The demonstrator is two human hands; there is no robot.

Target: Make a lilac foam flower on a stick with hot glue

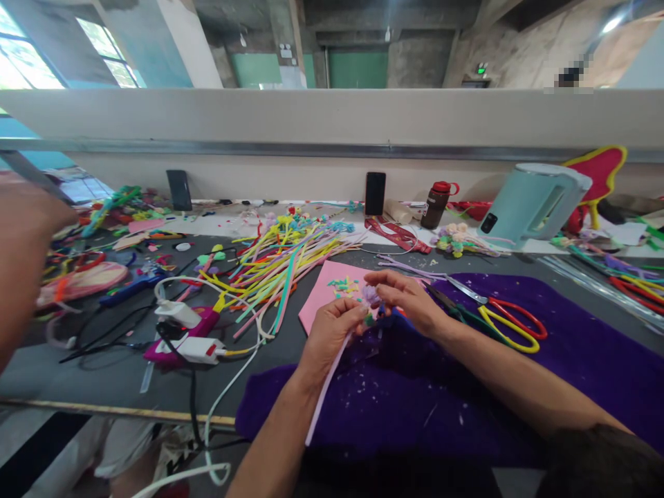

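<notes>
My left hand grips a long pale pink pipe cleaner stem that slants down toward me. At its top sits a small lilac fuzzy flower. My right hand pinches that flower from the right, fingertips meeting those of the left hand. Both hands hover over a purple fuzzy cloth, just in front of a pink sheet strewn with small coloured bits.
Red and yellow-handled scissors lie right of my hands. A pile of coloured pipe cleaners spreads to the left, beside a glue gun and power strip with cables. A pale blue kettle, a bottle and two phones stand at the back. Another person's arm is at far left.
</notes>
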